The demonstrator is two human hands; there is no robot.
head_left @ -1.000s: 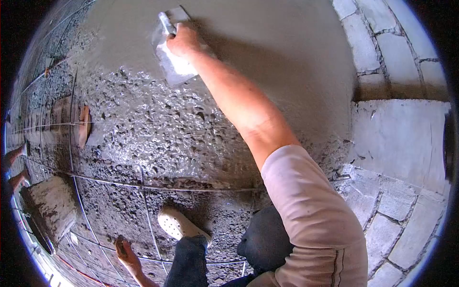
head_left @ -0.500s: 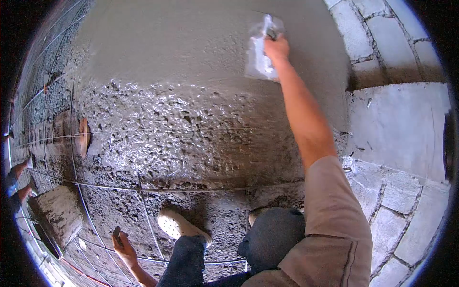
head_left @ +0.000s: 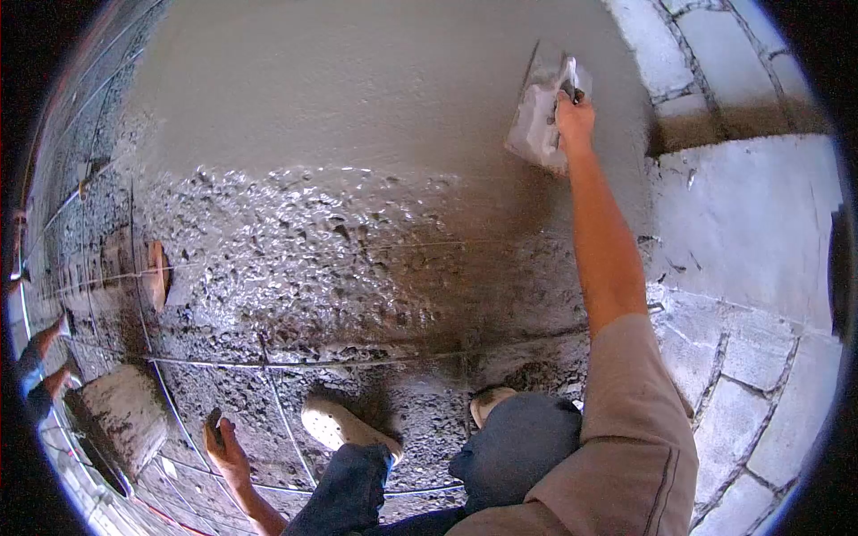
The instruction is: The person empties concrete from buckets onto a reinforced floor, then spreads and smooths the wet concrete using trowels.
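Observation:
My right hand [head_left: 576,118] is wrapped round the dark handle of a flat plastering trowel [head_left: 536,125]. Its rectangular blade is tilted, with one long edge lifted from the smooth wet concrete [head_left: 357,89]. Below that lies rough, stony wet concrete [head_left: 313,250]. My left hand [head_left: 232,460] hangs low beside my knee, closed round a small dark object [head_left: 214,431] that I cannot make out.
Steel bars [head_left: 393,362] cross the ground in front of my light clogs [head_left: 344,424]. A wooden float [head_left: 158,275] lies on the left near a concrete block [head_left: 125,415]. Block wall [head_left: 760,393] borders the right. Another person's feet [head_left: 58,357] show at far left.
My right hand and the trowel have moved right and slightly down, and the blade has turned and tipped up. My left hand stays low, still closed.

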